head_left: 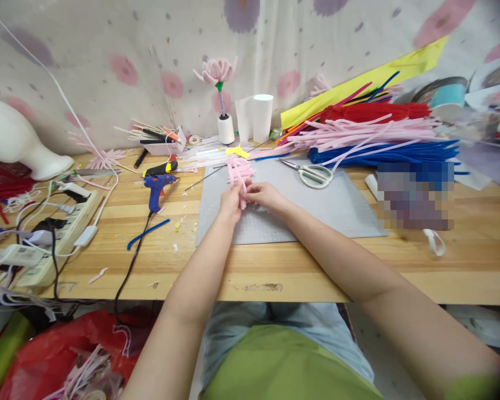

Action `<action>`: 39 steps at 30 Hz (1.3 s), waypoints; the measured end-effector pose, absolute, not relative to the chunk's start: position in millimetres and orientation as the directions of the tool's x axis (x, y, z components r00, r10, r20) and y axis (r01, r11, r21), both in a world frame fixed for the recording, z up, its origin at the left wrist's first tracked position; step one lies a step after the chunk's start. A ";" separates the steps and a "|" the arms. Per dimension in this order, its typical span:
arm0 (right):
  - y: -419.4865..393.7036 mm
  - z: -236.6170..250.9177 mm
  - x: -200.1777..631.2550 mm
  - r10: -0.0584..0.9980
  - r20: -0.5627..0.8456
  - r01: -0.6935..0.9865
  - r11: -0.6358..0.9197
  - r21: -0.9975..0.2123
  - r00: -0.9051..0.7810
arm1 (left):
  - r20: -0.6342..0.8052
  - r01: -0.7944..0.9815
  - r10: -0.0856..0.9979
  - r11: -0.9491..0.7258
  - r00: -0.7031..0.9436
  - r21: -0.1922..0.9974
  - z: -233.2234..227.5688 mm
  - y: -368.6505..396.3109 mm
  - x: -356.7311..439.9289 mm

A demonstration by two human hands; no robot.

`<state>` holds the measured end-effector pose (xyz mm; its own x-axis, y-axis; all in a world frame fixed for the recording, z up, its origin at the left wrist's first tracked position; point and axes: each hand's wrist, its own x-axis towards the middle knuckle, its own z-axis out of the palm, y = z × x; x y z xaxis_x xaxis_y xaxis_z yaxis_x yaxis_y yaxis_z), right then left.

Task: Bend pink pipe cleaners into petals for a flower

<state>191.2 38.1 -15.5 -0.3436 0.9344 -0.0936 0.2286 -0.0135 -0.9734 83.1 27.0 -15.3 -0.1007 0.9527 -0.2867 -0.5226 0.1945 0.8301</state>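
Both hands meet over a grey cutting mat (329,208) on a wooden table. My left hand (230,203) and my right hand (265,195) pinch the lower end of a bundle of short pink pipe cleaner pieces (239,171), whose bent loops fan out away from me. The bundle rests partly on the mat. White-handled scissors (312,174) lie on the mat to the right of my right hand.
A blue glue gun (156,188) lies left of the mat, its cord running off the table edge. A power strip (54,236) with plugs sits far left. Piles of pink, blue and red pipe cleaners (375,139) fill the back right. A finished pink flower (217,71) stands in a white holder.
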 end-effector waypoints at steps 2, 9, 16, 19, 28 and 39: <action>38.2 -11.1 200.6 0.918 -0.107 0.201 -0.030 -0.979 -0.381 | -0.280 -0.406 0.959 0.270 0.035 0.873 -15.2 27.0 75.9; 38.4 -4.4 220.8 0.821 -0.142 0.201 -0.035 -0.979 -0.553 | -0.205 -0.238 0.977 0.211 0.048 0.948 -13.9 23.4 69.5; 34.7 -14.7 203.8 0.828 -0.101 0.165 -0.010 -0.986 -0.551 | -0.231 -0.426 0.945 0.115 -0.232 0.897 -10.4 22.0 85.4; 30.8 -16.7 198.3 0.850 -0.063 0.106 -0.009 -0.994 -0.523 | -0.270 -0.530 0.921 0.087 -0.280 0.844 -10.0 24.3 84.8; 29.6 -21.3 182.5 0.940 0.009 -0.232 -0.075 -0.970 -0.341 | -0.408 -0.702 0.862 0.090 -0.300 0.707 -3.3 28.5 80.3; 27.6 -18.6 185.4 0.932 0.093 0.131 0.148 -0.980 -0.350 | -0.334 -0.674 0.890 0.041 -0.311 0.737 -4.6 28.7 70.0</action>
<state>185.4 27.6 -18.6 -0.3505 0.9319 0.0934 0.1311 0.1476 -0.9803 70.0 28.7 -4.6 -0.3112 0.8899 -0.3335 -0.6742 0.0406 0.7374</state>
